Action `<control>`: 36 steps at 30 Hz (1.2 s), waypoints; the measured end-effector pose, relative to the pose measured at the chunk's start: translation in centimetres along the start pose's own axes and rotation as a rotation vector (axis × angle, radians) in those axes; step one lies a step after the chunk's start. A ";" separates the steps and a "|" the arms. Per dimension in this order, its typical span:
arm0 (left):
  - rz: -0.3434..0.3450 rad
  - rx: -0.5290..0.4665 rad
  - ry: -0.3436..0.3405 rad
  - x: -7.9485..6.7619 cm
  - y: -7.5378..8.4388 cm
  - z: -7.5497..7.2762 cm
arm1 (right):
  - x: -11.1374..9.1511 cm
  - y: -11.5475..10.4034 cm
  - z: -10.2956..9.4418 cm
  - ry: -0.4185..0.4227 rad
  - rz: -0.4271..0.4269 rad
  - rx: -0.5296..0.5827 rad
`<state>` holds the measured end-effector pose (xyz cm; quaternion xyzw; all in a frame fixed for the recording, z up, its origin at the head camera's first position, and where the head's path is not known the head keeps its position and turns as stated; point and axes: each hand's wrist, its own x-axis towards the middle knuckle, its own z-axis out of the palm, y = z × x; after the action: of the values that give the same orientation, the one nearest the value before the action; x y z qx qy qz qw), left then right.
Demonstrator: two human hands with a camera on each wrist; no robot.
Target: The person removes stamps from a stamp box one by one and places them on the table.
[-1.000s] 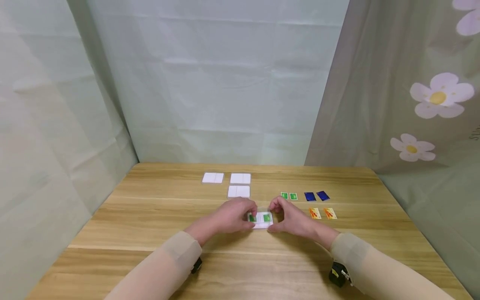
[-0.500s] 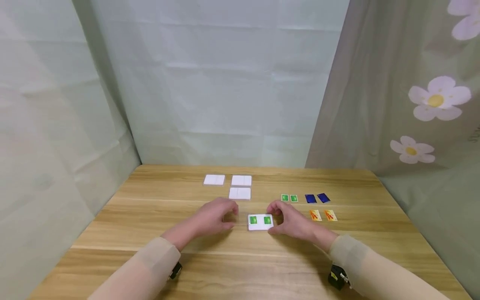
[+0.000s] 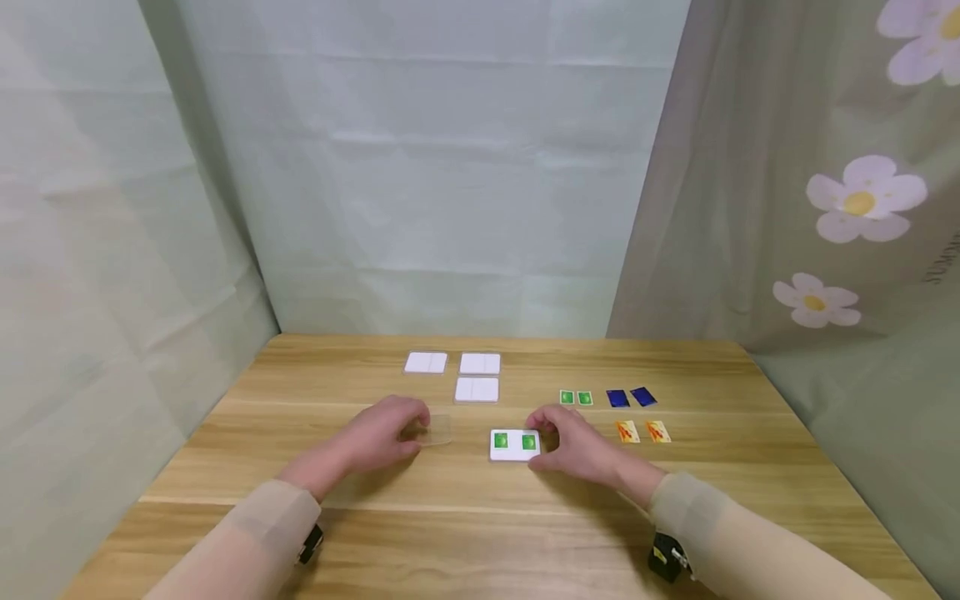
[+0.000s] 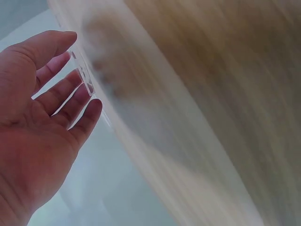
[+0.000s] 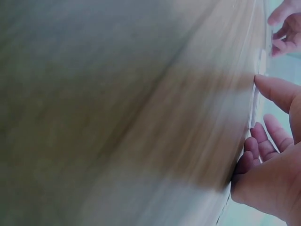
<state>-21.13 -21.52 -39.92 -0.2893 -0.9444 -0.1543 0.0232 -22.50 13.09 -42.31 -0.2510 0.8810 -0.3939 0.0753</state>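
In the head view my left hand (image 3: 378, 435) holds a clear plastic cover (image 3: 437, 430) by its left side, tilted slightly above the table. The left wrist view shows that clear cover (image 4: 84, 75) edge-on between thumb and fingers. My right hand (image 3: 581, 446) grips the right end of a flat white case (image 3: 514, 452), thumb at its near edge and fingers at its far edge. Two small green cards (image 3: 500, 441) lie apart on the case, one on each half. From the right wrist the case (image 5: 254, 103) appears as a thin edge at the fingertips.
Behind stand three flat white cases (image 3: 477, 389) with clear rims. To the right lie two green cards (image 3: 576, 398), two dark blue cards (image 3: 630, 397) and two orange-yellow cards (image 3: 643, 432) on the wooden table (image 3: 480, 525). Curtains (image 3: 450, 183) enclose the table.
My left hand has moved left, away from the white case, carrying the clear cover with it. The right hand stays at the case's right end.
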 end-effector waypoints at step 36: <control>-0.027 0.025 -0.067 5.5 7.4 3.0 | 1.3 -1.4 -0.9 -0.016 0.096 -0.146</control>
<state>-21.51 -11.84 -40.04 -0.2810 -0.9504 -0.1330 -0.0071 -23.36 12.22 -40.58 -0.2164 0.9178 -0.3224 0.0829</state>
